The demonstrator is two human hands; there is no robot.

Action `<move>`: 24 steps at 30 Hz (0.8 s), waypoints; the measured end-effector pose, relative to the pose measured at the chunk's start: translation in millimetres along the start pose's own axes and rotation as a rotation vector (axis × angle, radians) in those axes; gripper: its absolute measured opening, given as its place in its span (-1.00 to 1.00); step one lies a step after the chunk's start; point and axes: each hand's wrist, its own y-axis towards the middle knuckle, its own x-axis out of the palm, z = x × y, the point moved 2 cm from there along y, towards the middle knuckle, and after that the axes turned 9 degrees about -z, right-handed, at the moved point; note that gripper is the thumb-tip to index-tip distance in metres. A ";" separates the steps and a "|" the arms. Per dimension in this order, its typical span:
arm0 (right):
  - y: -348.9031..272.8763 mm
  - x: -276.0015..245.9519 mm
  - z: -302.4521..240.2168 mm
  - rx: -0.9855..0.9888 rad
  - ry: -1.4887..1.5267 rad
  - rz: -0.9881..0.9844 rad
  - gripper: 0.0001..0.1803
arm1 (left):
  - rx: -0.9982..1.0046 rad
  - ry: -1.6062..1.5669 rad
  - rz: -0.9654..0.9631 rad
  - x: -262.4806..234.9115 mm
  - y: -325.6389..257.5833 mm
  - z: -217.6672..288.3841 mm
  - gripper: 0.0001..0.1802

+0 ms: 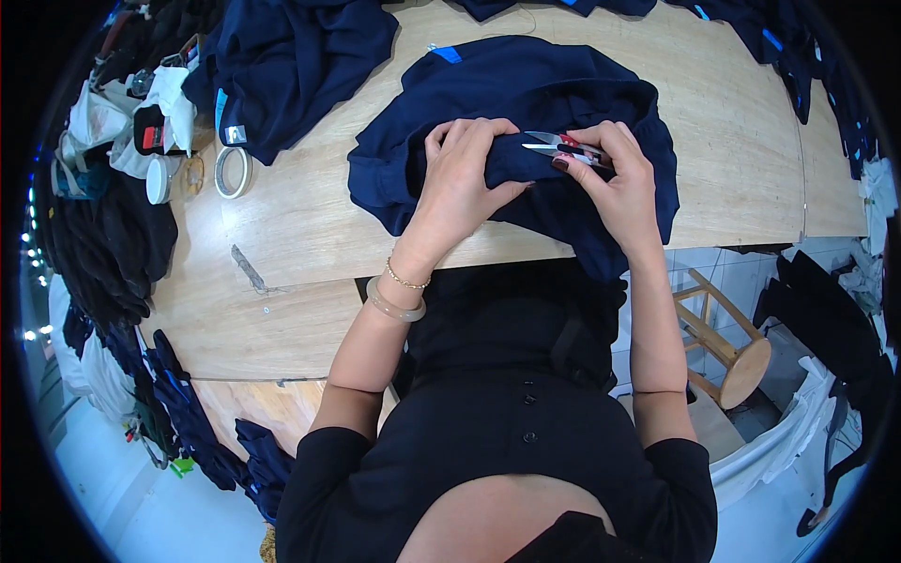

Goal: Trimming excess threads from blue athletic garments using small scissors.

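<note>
A dark navy garment (526, 80) lies bunched on the wooden table in front of me, with a small blue tag (449, 54) at its far left edge. My left hand (462, 174) grips a fold of the garment, thumb on the near side and fingers over the far side. In my right hand (615, 178) is a small pair of thread snips (554, 147), with red on the handle. Their blades point left, slightly apart, over the fold close to my left fingers. The right fingers hide most of the handle.
More navy garments (291, 70) lie at the far left of the wooden table (310, 211). Nearby are a tape roll (234, 173) and a round white-lidded container (160, 180). Dark cloth (108, 244) is heaped along the left edge. A wooden stool (746, 372) lies tipped on the right.
</note>
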 end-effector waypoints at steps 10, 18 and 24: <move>-1.0 -1.4 -1.2 0.040 0.082 -0.006 -0.77 | -0.039 -0.052 -0.002 -1.5 -1.8 1.1 -0.36; -1.8 1.7 3.0 0.082 0.168 -0.002 -0.75 | -0.058 -0.138 -0.001 -1.4 -2.7 1.0 -0.36; -2.9 8.2 3.6 0.077 0.280 -0.006 -0.76 | -0.167 -0.538 -0.065 10.6 -8.5 -7.4 -0.32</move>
